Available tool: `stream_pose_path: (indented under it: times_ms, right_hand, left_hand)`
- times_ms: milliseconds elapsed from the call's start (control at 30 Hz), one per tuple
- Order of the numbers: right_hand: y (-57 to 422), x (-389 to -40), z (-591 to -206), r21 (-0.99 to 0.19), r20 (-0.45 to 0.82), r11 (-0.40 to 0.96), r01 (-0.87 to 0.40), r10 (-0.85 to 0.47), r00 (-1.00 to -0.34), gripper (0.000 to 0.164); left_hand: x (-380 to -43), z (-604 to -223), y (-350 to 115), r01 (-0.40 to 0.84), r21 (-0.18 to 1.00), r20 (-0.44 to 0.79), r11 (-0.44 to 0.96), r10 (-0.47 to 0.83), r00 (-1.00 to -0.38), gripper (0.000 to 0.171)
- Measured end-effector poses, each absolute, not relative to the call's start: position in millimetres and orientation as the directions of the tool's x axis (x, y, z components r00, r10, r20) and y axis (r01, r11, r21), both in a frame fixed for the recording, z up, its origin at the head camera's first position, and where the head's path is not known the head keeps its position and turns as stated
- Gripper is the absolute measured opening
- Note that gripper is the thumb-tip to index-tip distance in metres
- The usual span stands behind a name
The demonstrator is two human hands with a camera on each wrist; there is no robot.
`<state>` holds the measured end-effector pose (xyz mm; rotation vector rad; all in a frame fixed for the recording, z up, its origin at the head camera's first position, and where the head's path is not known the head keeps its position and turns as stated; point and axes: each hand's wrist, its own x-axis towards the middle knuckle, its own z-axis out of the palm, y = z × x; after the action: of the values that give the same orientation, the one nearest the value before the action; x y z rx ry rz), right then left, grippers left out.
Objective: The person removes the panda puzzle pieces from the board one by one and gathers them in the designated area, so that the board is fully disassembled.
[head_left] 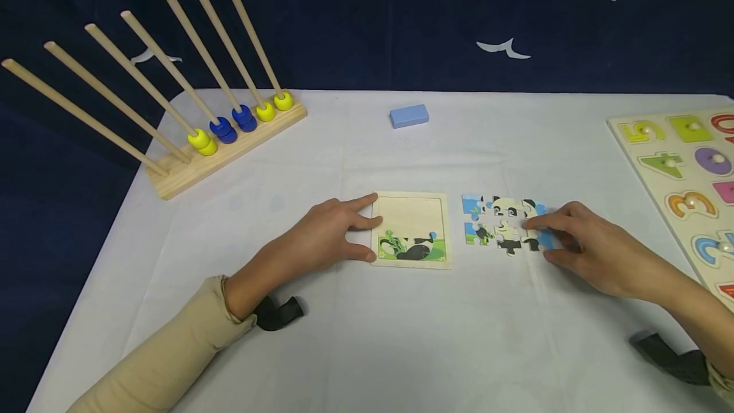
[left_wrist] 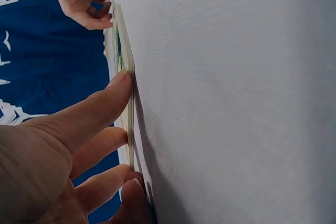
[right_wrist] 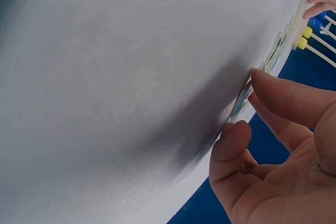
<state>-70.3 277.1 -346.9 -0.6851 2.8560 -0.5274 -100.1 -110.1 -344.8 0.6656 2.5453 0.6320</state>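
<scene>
A square wooden puzzle tray (head_left: 411, 195) lies on the table, its bottom strip filled with pieces showing a panda's lower body and grass. Along its left edge my left hand (head_left: 321, 234) rests, thumb and fingers spread; the left wrist view shows the thumb fingertip (left_wrist: 122, 78) on the tray's side. Right of the tray lies a loosely joined group of panda puzzle pieces (head_left: 507, 228). My right hand (head_left: 596, 250) bends over the right end of this group, its thumb and index finger pinching a blue-edged puzzle piece (head_left: 546, 239), partly hidden by the fingers.
A wooden bead rack (head_left: 241, 148) with tall rods and yellow and blue beads stands at the back left. A blue block (head_left: 409, 116) lies at the back middle. At the right edge is a number puzzle board (head_left: 659, 199). Black straps (head_left: 279, 314) hang near both wrists.
</scene>
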Motion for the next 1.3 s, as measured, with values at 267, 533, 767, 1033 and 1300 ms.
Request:
stream_pose_path:
  times_ms: [267,533,767,1033,1300]
  right_hand:
    - [275,-71,-345,-0.383,-0.031,0.819,-0.427,-0.473,-0.880,0.054]
    - [260,-69,-338,-0.423,0.016,0.799,-0.428,-0.465,-0.885,0.053]
    - [229,-73,-331,-0.522,-0.010,0.758,-0.392,-0.465,-0.886,0.044]
    - [182,-79,-326,-0.591,-0.044,0.682,-0.431,-0.560,-0.827,0.037]
    - [143,-83,-332,-0.626,-0.101,0.633,-0.456,-0.645,-0.757,0.037]
  left_hand:
    - [-100,-345,-110,0.340,0.521,-0.293,0.783,0.538,-0.791,0.064]
    - [-101,-346,-110,0.341,0.515,-0.295,0.786,0.536,-0.791,0.064]
    - [-100,-346,-110,0.341,0.513,-0.295,0.787,0.535,-0.791,0.064]
    - [-101,-346,-110,0.345,0.523,-0.292,0.780,0.544,-0.787,0.064]
    - [-102,-344,-111,0.360,0.513,-0.302,0.779,0.556,-0.774,0.064]
